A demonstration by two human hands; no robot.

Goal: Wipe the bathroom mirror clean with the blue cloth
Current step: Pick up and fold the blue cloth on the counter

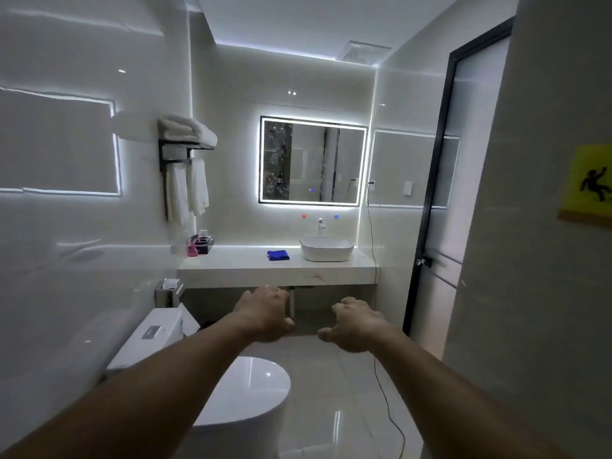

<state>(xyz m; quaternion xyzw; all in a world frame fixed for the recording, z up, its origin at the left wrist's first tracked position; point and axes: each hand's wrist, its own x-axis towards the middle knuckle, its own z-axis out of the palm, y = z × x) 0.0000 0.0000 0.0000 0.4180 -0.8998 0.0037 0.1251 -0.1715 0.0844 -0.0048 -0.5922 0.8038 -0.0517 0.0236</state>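
A rectangular mirror (313, 160) with a lit white border hangs on the far wall above the counter. The folded blue cloth (278, 255) lies on the white counter (245, 270), just left of the basin. Both my arms stretch forward, well short of the counter. My left hand (265, 313) hangs palm down with fingers loosely curled and holds nothing. My right hand (356, 324) is beside it in the same pose, also holding nothing. Both hands are below and in front of the cloth, apart from it.
A white vessel basin (326, 248) with a tap sits right of the cloth. A toilet (245, 389) stands at lower left. Towels hang on a black rack (185, 167). A black cable (384, 385) trails over the floor. A dark-framed door (437, 193) is at right.
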